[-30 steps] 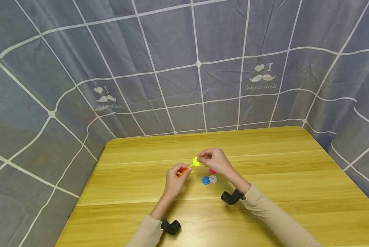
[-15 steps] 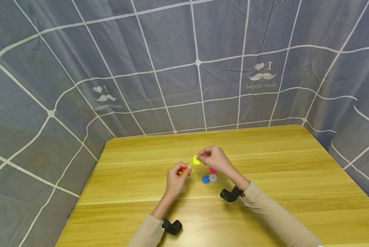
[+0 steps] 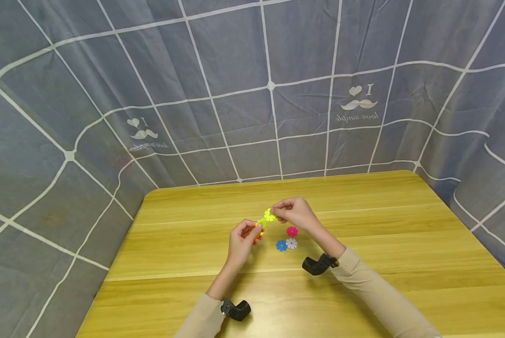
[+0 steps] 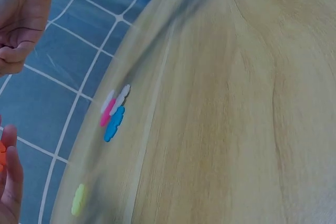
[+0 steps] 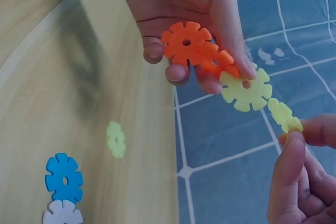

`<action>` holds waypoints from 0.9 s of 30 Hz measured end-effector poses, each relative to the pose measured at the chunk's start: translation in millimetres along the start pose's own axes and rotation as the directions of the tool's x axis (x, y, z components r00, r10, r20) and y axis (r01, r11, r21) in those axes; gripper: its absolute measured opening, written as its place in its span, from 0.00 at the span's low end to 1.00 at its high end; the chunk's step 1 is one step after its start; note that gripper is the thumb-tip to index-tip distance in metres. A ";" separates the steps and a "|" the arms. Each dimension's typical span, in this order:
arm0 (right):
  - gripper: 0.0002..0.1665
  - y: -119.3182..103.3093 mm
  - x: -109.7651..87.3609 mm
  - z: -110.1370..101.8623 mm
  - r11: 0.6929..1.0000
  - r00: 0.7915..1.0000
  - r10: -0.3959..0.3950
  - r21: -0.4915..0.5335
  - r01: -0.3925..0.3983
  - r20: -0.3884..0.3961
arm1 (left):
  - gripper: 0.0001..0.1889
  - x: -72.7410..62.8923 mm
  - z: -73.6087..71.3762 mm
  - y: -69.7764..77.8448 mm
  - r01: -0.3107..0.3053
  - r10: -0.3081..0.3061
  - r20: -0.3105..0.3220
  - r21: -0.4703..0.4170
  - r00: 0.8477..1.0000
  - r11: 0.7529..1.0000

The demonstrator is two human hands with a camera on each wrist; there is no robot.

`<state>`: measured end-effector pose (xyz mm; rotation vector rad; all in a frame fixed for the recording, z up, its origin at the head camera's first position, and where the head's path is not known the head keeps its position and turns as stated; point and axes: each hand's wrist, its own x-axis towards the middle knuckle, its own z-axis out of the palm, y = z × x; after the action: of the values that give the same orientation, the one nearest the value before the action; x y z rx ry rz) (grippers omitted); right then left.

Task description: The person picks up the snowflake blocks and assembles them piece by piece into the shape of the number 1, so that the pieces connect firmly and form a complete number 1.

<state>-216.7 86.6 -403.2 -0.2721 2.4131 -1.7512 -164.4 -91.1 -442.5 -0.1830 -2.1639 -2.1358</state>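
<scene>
My left hand (image 3: 239, 241) holds a joined group of notched plastic discs. In the right wrist view this group has orange discs (image 5: 181, 50) linked to a yellow disc (image 5: 239, 95), with my thumb against the yellow one. Between thumb and fingers, my right hand (image 3: 298, 213) pinches another yellow notched disc (image 5: 281, 111), seen nearly edge-on. Its rim meets the first yellow disc's rim; whether the slots interlock I cannot tell. Both hands are raised above the table. Part of the orange group is covered by the left fingers in the head view.
Loose on the wooden table (image 3: 362, 225) lie a blue disc (image 3: 281, 245), a white disc (image 3: 291, 243) and a pink disc (image 3: 292, 231). Another yellow disc (image 5: 116, 139) lies apart from them. A grey checked curtain (image 3: 235, 117) stands behind the table.
Both hands have shifted slightly away from the body. The left hand has turned its discs, so its yellow one shows more. The pink disc is now fully uncovered.
</scene>
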 end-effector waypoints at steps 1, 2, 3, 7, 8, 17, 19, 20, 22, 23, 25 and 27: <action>0.13 0.2 0.0 0.3 1.000 1.000 0.001 -0.001 -0.001 0.000 | 0.06 -0.3 0.3 0.0 -0.016 0.016 0.001 0.013 1.000 1.000; 0.13 0.5 -0.4 0.3 1.000 1.000 -0.008 -0.011 0.008 0.004 | 0.06 -0.6 0.6 0.1 -0.033 0.033 0.000 0.029 0.999 0.999; 0.13 0.5 -0.8 0.2 1.000 1.000 -0.013 -0.019 0.013 0.005 | 0.05 -1.1 1.2 0.8 -0.052 0.053 -0.003 0.047 0.999 0.998; 0.12 1.1 -1.9 0.7 0.999 1.000 -0.013 -0.043 0.013 0.005 | 0.05 -2.9 2.6 5.9 -0.110 0.114 -0.015 0.148 0.993 0.983; 0.11 1.2 -2.2 0.7 0.999 1.000 -0.015 -0.050 0.016 0.005 | 0.05 -3.2 3.0 6.9 -0.122 0.127 -0.020 0.174 0.992 0.977; 0.10 5.9 -4.6 1.1 0.994 0.995 -0.095 -0.044 0.095 -0.001 | 0.03 3.0 5.3 -10.0 -0.218 0.256 -0.077 0.325 0.964 0.920; 0.09 6.7 -5.8 1.3 0.992 0.993 -0.117 -0.041 0.116 -0.009 | 0.03 6.9 4.4 -19.5 -0.244 0.285 -0.077 0.337 0.955 0.909; 0.09 6.9 -6.4 1.6 0.991 0.992 -0.126 -0.037 0.126 -0.012 | 0.03 7.6 4.0 -20.8 -0.262 0.304 -0.075 0.338 0.950 0.904; 0.09 7.8 -7.5 2.6 0.990 0.990 -0.137 -0.027 0.137 -0.008 | 0.03 8.7 3.0 -23.3 -0.298 0.338 -0.063 0.344 0.939 0.891; 0.09 8.5 -7.8 3.2 0.989 0.989 -0.145 -0.023 0.145 -0.004 | 0.03 9.2 2.3 -23.9 -0.315 0.356 -0.056 0.350 0.933 0.882; 0.09 9.4 -8.7 4.0 0.988 0.988 -0.155 -0.023 0.155 0.006 | 0.03 10.5 0.8 -24.7 -0.349 0.389 -0.042 0.365 0.920 0.863; 0.09 10.4 -9.2 4.0 0.987 0.987 -0.157 -0.031 0.158 0.009 | 0.03 11.6 -0.1 -23.6 -0.387 0.427 -0.019 0.387 0.904 0.837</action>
<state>-207.4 88.1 -414.2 -0.4845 2.4779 -1.7716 -179.4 -91.3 -464.1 -0.4439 -2.1784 -1.4424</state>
